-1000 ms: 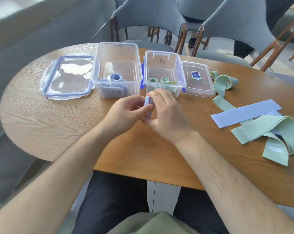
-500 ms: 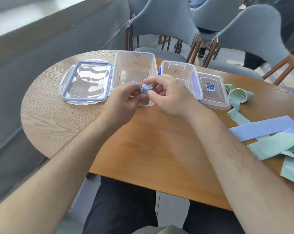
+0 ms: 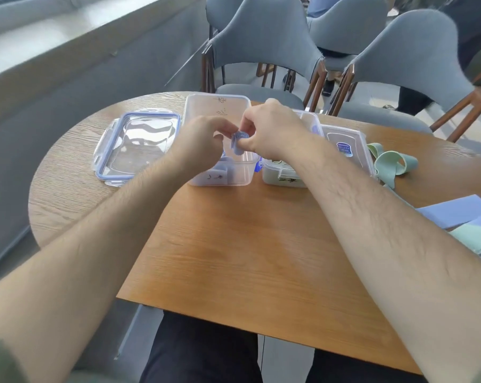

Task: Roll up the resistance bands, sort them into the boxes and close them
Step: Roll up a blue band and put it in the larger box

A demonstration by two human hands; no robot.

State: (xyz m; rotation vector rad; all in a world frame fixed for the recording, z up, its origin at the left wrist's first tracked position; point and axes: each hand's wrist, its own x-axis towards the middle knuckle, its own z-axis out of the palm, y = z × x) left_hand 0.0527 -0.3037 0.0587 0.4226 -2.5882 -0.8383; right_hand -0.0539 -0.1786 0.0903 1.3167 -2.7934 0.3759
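Since a second ago both hands have lifted the rolled lilac resistance band [image 3: 238,143] from the table's near centre to over the larger clear plastic box [image 3: 220,172]. At 10 o'clock the blue-rimmed clear lid [image 3: 135,146] is lying flat on the round wooden table [image 3: 233,244]. The left hand [image 3: 203,139] is pinching the roll's left side; the right hand [image 3: 272,128] is gripping it with thumb and fingers. At 1 o'clock the smaller clear box [image 3: 283,175] is holding green rolls, its lid [image 3: 347,147] alongside. At 2 to 3 o'clock loose green bands [image 3: 391,164] and flat lilac bands [image 3: 455,214] are lying.
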